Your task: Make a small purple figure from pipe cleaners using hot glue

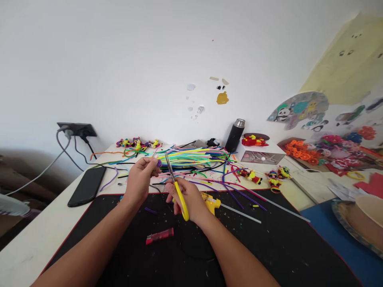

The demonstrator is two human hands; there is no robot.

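My left hand (139, 177) pinches a small purple piece (159, 163), fuzzy like pipe cleaner, with a pink strand rising by the fingertips. My right hand (187, 197) grips yellow-handled scissors (180, 199), their metal blades pointing up and slightly left, just right of the purple piece. Behind both hands lies a thick heap of coloured pipe cleaners (197, 157). Partly hidden by my right hand, a yellow glue gun (213, 203) rests on the black mat (125, 255). In front of my hands is a red lighter (160, 236).
A black phone (86, 186) lies at left. A dark flask (235, 135) and a white box (260, 153) stand at the back right. Several small figures (273, 179) sit near glue sticks (241, 213). Cables hang from a wall socket (77, 129).
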